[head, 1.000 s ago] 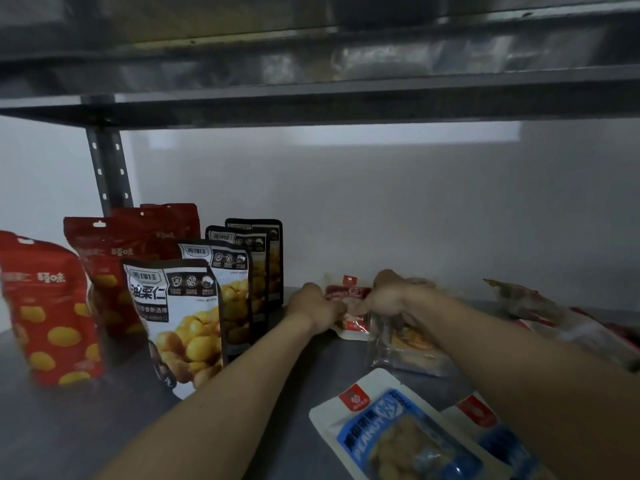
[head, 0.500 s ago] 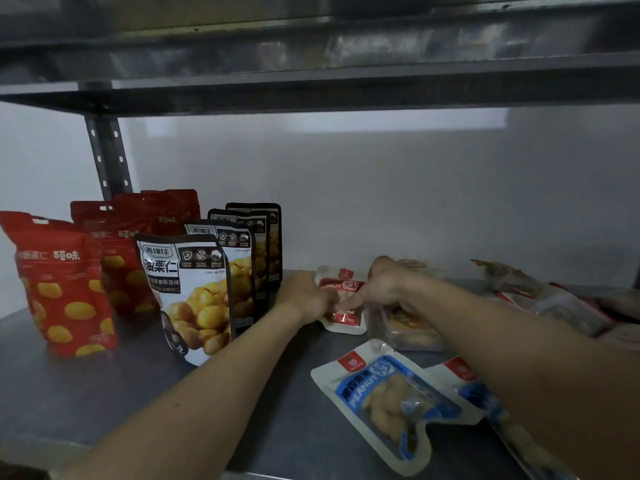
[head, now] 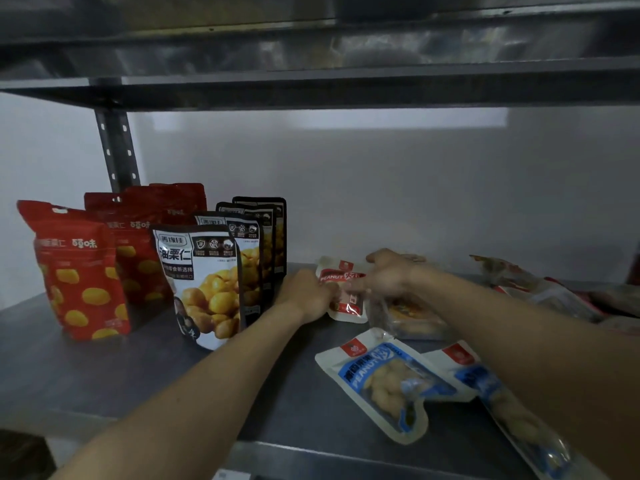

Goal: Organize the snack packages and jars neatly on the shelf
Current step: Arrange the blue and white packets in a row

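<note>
Head view of a grey sheet-metal shelf with a matte, smooth deck. Its rolled front lip ran along the lower edge of the frame. An upper shelf closed off the top of the frame, and a perforated steel upright stood at the upper left against a plain white wall.

At the left, glossy red pouches printed with yellow kernels stood upright. Just beside them, toward the centre, black-and-white chestnut pouches stood in a file running from front to back. Bare deck lay open in front of both groups, down to the lip.

At centre, the red peanut packet, a small flat white-edged sachet, stood tilted near the back wall. The left hand had its fingers curled on the sachet's left edge. The right hand reached onto the sachet's face from the right, but blur hid whether it was pinching.

A crinkled clear packet with orange contents lay just below the right hand. Two flat blue peanut packets lay at the lower right, the nearer one overlapping the other, which ran under the right forearm. A loose heap of packets crowded the right edge.
</note>
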